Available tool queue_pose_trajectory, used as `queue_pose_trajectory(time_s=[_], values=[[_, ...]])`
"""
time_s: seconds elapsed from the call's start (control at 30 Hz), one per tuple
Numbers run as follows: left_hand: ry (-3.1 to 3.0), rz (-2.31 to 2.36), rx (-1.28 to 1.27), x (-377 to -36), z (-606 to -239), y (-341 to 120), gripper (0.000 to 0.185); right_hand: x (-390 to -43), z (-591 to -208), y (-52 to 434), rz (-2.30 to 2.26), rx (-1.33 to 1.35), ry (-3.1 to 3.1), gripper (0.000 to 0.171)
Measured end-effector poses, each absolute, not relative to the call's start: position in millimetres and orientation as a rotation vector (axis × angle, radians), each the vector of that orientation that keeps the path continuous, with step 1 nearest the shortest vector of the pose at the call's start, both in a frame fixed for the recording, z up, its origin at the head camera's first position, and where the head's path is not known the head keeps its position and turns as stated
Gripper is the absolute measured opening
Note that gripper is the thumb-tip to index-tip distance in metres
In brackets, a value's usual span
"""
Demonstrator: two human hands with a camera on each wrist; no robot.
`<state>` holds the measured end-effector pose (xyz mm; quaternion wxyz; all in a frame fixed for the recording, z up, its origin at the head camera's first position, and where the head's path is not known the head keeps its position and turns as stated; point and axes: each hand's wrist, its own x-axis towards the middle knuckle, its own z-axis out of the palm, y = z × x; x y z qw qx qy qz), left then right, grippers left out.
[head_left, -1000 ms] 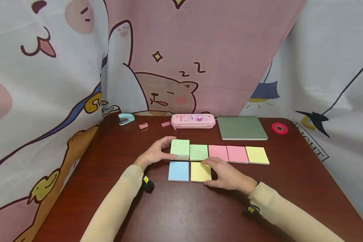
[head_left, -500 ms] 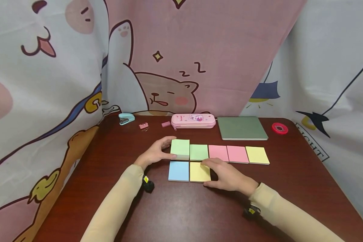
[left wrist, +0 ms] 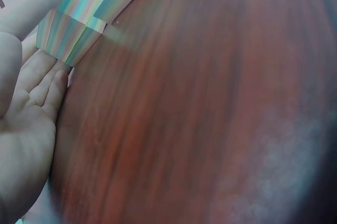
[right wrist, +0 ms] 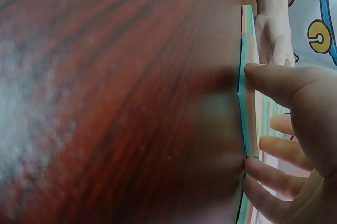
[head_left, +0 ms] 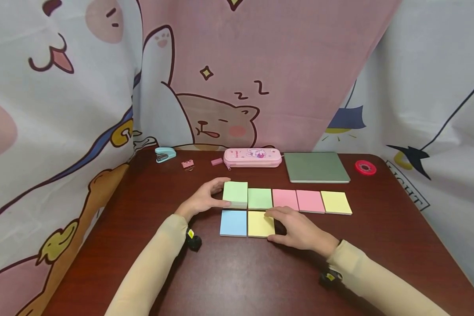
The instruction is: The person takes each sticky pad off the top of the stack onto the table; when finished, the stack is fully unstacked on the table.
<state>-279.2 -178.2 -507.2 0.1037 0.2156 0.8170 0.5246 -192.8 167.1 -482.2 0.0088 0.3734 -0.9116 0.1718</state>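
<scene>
The right wrist view is showing the yellow pad's (right wrist: 247,124) rainbow-striped edge, seemingly pinched between thumb and fingers of the right hand (head_left: 300,230); overhead, it is lying plain yellow beside the blue pad (head_left: 233,223). The left hand (head_left: 203,199) is gripping the green pad (head_left: 235,193) on the desk (head_left: 237,272).

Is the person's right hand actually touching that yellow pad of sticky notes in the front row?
Touching. The head view shows the right hand with fingertip and thumb against the yellow pad; the right wrist view shows fingertips on its edge.
</scene>
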Motion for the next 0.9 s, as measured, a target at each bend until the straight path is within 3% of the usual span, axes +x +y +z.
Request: queue_pose_trajectory(time_s=[0.33, 0.6, 0.9], values=[[2.409, 1.558, 0.646, -279.2, -508.5, -177.8, 0.088, -192.8, -479.7, 167.7, 0.510, 1.186, -2.814, 0.066], [2.410, 1.555, 0.642, -279.6, -509.5, -176.7, 0.089, -203.4, -465.2, 149.1, 0.627, 1.184, -2.698, 0.053], [2.401, 1.552, 0.637, -279.8, -509.4, -177.9, 0.091, -251.1, -453.3, 101.2, 0.687, 1.166, -2.741, 0.075]])
